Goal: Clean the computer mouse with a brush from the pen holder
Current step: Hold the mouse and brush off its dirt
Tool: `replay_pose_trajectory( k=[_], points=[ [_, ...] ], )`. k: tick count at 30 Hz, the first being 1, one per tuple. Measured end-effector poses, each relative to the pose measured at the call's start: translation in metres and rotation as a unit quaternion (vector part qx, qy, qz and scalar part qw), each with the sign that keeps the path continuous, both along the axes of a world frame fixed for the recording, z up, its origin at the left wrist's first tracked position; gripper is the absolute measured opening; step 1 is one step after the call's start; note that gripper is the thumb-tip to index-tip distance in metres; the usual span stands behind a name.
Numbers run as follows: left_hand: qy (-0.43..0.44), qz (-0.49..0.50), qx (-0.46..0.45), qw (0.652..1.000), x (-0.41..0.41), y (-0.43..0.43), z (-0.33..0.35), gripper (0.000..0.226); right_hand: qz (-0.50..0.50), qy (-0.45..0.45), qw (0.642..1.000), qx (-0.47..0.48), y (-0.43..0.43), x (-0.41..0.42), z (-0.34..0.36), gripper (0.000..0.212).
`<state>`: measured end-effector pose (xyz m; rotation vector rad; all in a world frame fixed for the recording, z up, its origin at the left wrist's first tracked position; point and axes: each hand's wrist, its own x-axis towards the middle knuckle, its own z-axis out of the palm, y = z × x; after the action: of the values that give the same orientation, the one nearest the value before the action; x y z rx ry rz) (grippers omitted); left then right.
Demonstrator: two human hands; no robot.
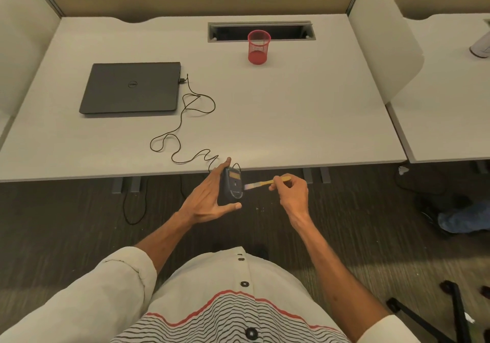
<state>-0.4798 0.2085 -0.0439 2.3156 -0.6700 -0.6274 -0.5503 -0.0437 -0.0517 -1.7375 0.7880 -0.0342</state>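
My left hand (209, 196) holds a dark wired computer mouse (232, 185) just off the desk's front edge, turned so its underside faces right. In my right hand (290, 190) is a small brush with a yellow handle (265, 182). The brush's pale bristles touch the right edge of the mouse's underside. A thin black cable (183, 120) runs from the mouse in loops across the desk to a shut dark laptop (131, 88). The red mesh pen holder (258, 47) stands upright at the back of the desk and looks empty.
The white desk (291, 109) has a cable slot (261, 31) behind the pen holder and white side partitions. A second desk lies to the right. Below are dark carpet, floor cables, a chair base (429, 313) at lower right and a blue object (464, 218).
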Motion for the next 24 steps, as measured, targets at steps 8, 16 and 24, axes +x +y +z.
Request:
replay_pose_trajectory(
  k=[8,16,24],
  points=[
    [-0.009,-0.008,0.002,1.0,0.001,-0.003,0.0,0.129,0.078,-0.059,0.991,0.091,0.021,0.002,0.007,0.023],
    [-0.017,0.01,0.002,1.0,0.004,-0.001,0.005,0.129,0.002,0.008,0.999,0.039,-0.005,-0.013,-0.007,0.024],
    [-0.011,0.007,0.01,1.0,0.002,-0.002,0.004,0.128,0.064,-0.094,0.986,0.125,0.011,-0.007,0.005,0.017]
  ],
)
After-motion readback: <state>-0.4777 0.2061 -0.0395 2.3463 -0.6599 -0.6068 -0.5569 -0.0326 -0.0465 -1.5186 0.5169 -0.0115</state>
